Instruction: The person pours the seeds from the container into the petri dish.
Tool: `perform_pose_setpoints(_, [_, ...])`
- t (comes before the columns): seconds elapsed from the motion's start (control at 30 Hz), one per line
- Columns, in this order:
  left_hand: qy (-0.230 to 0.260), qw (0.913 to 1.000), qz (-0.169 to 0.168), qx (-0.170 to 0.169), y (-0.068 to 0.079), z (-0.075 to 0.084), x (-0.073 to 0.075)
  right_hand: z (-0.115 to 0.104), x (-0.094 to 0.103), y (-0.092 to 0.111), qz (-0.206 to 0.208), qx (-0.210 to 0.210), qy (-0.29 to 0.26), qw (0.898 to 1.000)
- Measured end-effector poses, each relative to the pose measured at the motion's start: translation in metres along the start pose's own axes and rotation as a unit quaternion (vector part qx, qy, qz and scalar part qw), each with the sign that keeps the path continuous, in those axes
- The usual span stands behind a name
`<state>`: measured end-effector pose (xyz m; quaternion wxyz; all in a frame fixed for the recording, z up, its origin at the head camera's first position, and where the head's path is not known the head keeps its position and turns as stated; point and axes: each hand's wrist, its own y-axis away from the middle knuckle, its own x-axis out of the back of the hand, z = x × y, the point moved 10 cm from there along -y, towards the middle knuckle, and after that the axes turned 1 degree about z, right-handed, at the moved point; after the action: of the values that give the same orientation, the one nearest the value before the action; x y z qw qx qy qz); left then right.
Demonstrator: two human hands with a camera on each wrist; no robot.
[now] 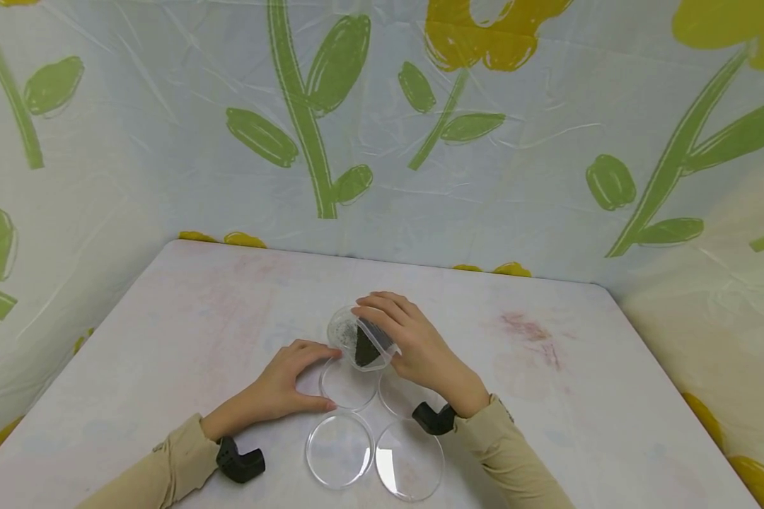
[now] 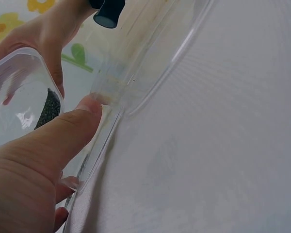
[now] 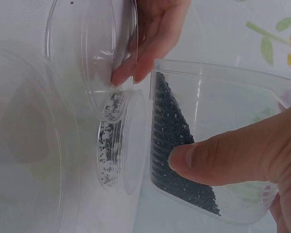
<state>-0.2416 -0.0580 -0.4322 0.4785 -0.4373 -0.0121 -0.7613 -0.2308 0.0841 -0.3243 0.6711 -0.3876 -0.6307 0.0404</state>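
My right hand (image 1: pixel 420 346) grips a clear plastic tub (image 1: pixel 371 346), tilted toward the left, with black grains (image 3: pixel 177 155) heaped against its lower side. In the right wrist view the thumb presses on the tub's wall. My left hand (image 1: pixel 283 382) holds a clear petri dish (image 1: pixel 350 385) by its rim, thumb on the near side and fingers on the far side. Just beyond it, a round clear dish (image 1: pixel 340 329) has dark grains scattered in it; the tilted tub overlaps its right part in the head view.
Nearer the person lie two more clear dishes, a left one (image 1: pixel 339 450) and a right one (image 1: pixel 410 459). Another dish (image 1: pixel 401 396) is partly hidden under the right hand. The white table (image 1: pixel 229 304) is backed by a flower-printed curtain (image 1: pixel 382 141).
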Motion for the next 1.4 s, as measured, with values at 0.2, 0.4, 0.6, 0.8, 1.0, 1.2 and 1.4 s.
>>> perform_pose_setpoints(0.2, [0.000, 1.0000, 0.000, 0.001, -0.0004, -0.0005, 0.0002, -0.0022, -0.0001, -0.0009, 0.002, 0.007, -0.004, 1.000])
perform_pose_setpoints(0.4, [-0.001, 1.0000, 0.000, -0.001, -0.0003, -0.0004, 0.0001, -0.0039, 0.0005, -0.0011, 0.004, 0.011, -0.004, 1.000])
perform_pose_setpoints(0.6, [-0.001, 1.0000, 0.002, -0.004, -0.0003, 0.0008, 0.0006, -0.0044, -0.0006, -0.0014, 0.001, 0.012, 0.001, 1.000])
perform_pose_setpoints(0.8, [-0.006, 0.9999, 0.007, -0.010, -0.0001, 0.0008, 0.0011, -0.0050, -0.0009, -0.0015, -0.001, 0.014, 0.003, 1.000])
perform_pose_setpoints(1.0, [-0.007, 0.9999, 0.007, -0.010, -0.0001, 0.0001, 0.0007, -0.0050, -0.0015, -0.0012, -0.002, 0.014, 0.007, 1.000])
perform_pose_setpoints(1.2, [-0.005, 0.9999, 0.006, -0.007, -0.0001, 0.0000, 0.0006, -0.0054, -0.0012, -0.0009, -0.002, 0.014, 0.006, 1.000])
perform_pose_setpoints(1.4, [0.000, 1.0000, 0.003, 0.000, -0.0002, -0.0014, 0.0000, -0.0061, -0.0014, -0.0014, 0.003, 0.020, 0.009, 1.000])
